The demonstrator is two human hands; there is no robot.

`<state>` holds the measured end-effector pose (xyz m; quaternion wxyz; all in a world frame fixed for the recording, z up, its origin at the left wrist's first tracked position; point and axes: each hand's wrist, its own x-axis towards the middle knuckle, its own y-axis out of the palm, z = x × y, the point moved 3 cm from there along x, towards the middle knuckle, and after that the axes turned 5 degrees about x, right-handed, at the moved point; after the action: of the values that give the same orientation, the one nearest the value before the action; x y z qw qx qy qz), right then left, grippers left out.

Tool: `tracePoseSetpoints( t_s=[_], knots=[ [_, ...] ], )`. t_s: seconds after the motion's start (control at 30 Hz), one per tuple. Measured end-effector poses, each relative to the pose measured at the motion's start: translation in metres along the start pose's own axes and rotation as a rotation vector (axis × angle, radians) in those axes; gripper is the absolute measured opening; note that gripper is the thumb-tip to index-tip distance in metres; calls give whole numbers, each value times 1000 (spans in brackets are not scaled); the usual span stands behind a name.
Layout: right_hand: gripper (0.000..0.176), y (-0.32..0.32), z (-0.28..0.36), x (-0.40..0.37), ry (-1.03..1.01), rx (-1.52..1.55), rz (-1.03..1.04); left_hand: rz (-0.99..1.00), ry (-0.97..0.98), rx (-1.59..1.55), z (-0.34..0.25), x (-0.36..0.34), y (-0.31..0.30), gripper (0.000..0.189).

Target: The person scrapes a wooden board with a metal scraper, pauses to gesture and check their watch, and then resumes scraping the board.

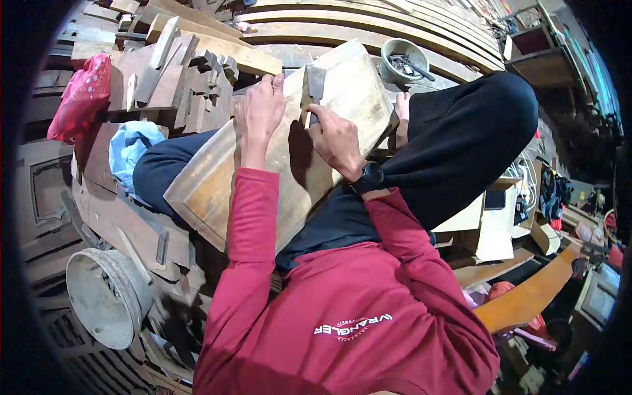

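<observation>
A pale wooden panel [263, 174] with a bevelled border lies tilted across my lap. My left hand [261, 108] is closed over its upper left edge, thumb pointing up along the wood. My right hand [337, 138], with a dark watch on the wrist, is wrapped round the handle of a flat-bladed scraper [316, 82]. The blade points away from me and overlaps the panel's far part, and a dark shadow falls on the wood beside this hand.
Wood offcuts [197, 85] are piled at the far left beside a red plastic bag [82, 99]. A small bucket [403, 62] with dark bits and a tool stands past the panel. Long planks [342, 23] lie beyond. A white bucket [102, 299] tilts at the near left.
</observation>
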<state>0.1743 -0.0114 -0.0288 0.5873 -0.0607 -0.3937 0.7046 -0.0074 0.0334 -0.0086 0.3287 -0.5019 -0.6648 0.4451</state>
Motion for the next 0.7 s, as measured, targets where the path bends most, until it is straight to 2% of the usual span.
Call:
tracePoseSetpoints(
  t_s=[0.1,0.23,0.37,0.53,0.63,0.67,0.7],
  knots=[
    [27,-11,11,0,-106,69,-116,-26,0,13,-4,-4,-5,56],
    [28,-3,11,-4,-84,18,-47,46,-44,55,-13,-6,-15,54],
    [30,-12,16,-3,-100,74,-95,19,-19,45,-9,-6,-11,55],
    [26,6,-8,-1,-5,-10,-26,18,-12,27,-10,-6,-11,53],
    [27,-7,7,0,-95,88,-128,3,-18,38,-10,-7,-13,54],
    [26,-9,8,0,29,116,-39,9,-27,38,-8,-10,-12,54],
    [24,-7,4,1,21,68,-44,15,-31,39,-8,-11,-11,54]
  ],
)
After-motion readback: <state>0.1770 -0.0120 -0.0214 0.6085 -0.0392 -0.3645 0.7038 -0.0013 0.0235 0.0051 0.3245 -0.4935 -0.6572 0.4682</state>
